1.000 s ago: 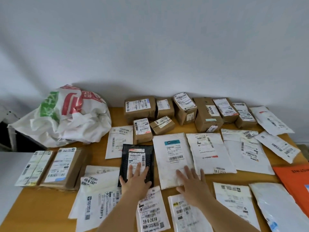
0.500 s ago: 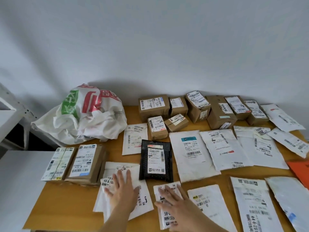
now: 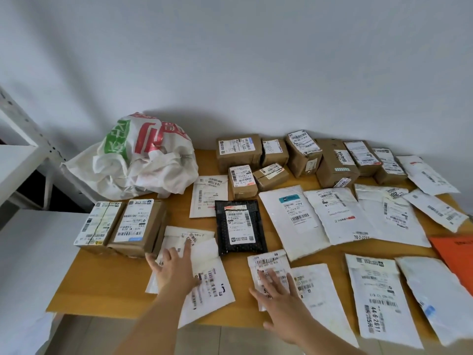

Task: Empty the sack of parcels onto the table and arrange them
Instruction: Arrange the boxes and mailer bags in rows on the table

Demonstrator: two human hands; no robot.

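Shelf: a white metal rack (image 3: 18,139) stands off the table's left end, clear of everything you are handling.
Sack: the white sack (image 3: 133,160) with green and red print lies crumpled at the back left of the wooden table (image 3: 102,285).
Left boxes: two brown boxes (image 3: 120,226) sit side by side near the left edge, labels up — the nearer one touches the envelopes under your left hand.
Back row: a line of brown boxes (image 3: 302,157) runs along the wall, with two smaller ones just in front of it.
Middle: a black packet (image 3: 239,230) lies between a small white envelope (image 3: 208,196) and a row of large white bags (image 3: 332,216) spreading to the right.
Right edge: an orange envelope (image 3: 458,252) pokes in, partly cut off by the frame.
Left hand: your left hand (image 3: 174,270) is spread flat, palm down, on overlapping white envelopes (image 3: 204,278) at the front — pressing, not gripping.
Right hand: your right hand (image 3: 279,290) is also open and flat, fingers spread over a small white labelled packet (image 3: 268,265) that overlaps a larger white bag (image 3: 320,295) to its right; it grips nothing.
Front right: two more white bags (image 3: 399,295) lie near the table's front edge, hanging slightly past it.
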